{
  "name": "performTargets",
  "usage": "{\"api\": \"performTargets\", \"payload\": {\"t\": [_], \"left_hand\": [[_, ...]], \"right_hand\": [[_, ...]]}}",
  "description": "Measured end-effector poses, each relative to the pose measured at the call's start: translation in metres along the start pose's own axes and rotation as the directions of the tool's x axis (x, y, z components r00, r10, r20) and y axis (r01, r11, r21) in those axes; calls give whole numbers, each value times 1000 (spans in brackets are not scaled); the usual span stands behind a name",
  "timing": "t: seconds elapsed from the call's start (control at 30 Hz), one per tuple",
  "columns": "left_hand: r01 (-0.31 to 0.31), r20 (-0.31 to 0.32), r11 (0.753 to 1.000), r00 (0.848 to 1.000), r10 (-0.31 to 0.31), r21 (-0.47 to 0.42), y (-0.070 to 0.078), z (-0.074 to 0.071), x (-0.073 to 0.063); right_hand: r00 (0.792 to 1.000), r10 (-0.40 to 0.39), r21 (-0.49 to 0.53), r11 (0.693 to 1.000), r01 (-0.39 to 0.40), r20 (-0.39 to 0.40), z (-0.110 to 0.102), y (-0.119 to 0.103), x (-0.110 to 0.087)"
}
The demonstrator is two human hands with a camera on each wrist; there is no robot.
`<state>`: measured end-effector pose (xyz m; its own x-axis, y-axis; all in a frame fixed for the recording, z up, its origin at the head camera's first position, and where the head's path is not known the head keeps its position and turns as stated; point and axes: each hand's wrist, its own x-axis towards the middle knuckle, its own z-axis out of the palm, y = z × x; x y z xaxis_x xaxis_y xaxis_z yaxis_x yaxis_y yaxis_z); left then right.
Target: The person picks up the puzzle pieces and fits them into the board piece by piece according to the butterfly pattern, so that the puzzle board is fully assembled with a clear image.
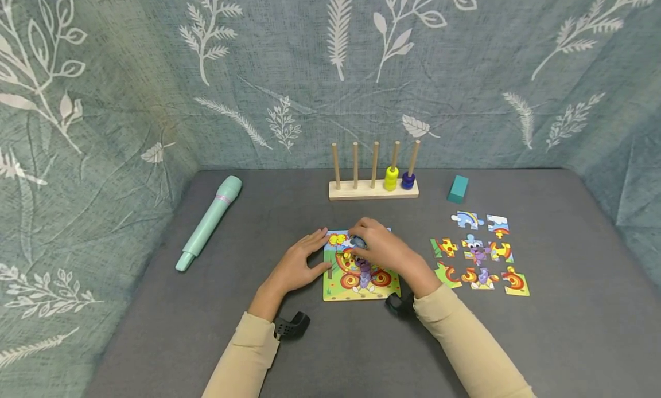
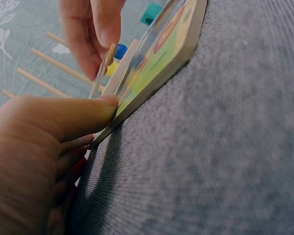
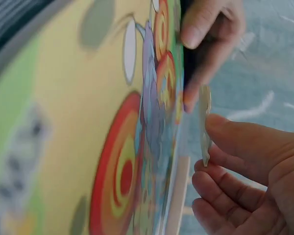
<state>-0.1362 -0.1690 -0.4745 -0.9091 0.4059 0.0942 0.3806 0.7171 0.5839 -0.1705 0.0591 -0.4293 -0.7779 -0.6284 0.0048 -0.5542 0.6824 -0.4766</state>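
Observation:
A butterfly picture puzzle board (image 1: 341,293) lies flat on the dark table, its front half yellow-green with orange swirls. My left hand (image 1: 296,264) rests against the board's left side, fingers near the far left corner and thumb at the edge. Over the far part of the board, my right hand (image 1: 384,250) pinches a thin puzzle piece (image 3: 205,125) between thumb and fingers. The piece is tilted and seen almost edge-on in both wrist views, so its picture is mostly hidden. In the left wrist view, the left thumb (image 2: 83,115) lies along the board's edge.
Several loose puzzle pieces (image 1: 482,279) lie spread to the right of the board. Behind it stands a wooden peg rack (image 1: 361,194) with yellow and dark blue rings. A teal block (image 1: 458,189) sits at the back right, a mint-green, microphone-shaped object (image 1: 209,223) at the left.

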Motion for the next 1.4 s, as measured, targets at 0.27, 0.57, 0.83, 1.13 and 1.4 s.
{"api": "performTargets", "payload": {"t": [0.27, 0.57, 0.83, 1.13, 1.4], "left_hand": [[-15, -18, 1000, 1000, 15, 3, -1, 0, 0], [3, 15, 1000, 1000, -3, -14, 1, -3, 1], [14, 8, 999, 1000, -14, -48, 2, -5, 3], [29, -24, 999, 999, -30, -44, 13, -3, 20], [50, -31, 997, 998, -52, -57, 13, 3, 29]], "right_hand": [[999, 23, -16, 1000, -23, 43, 8, -6, 16], [1000, 16, -42, 999, -15, 27, 14, -8, 21], [999, 25, -16, 1000, -24, 28, 16, -8, 22], [998, 30, -4, 1000, -30, 53, 15, -7, 23], [997, 70, 96, 993, -73, 36, 12, -2, 15]]}}
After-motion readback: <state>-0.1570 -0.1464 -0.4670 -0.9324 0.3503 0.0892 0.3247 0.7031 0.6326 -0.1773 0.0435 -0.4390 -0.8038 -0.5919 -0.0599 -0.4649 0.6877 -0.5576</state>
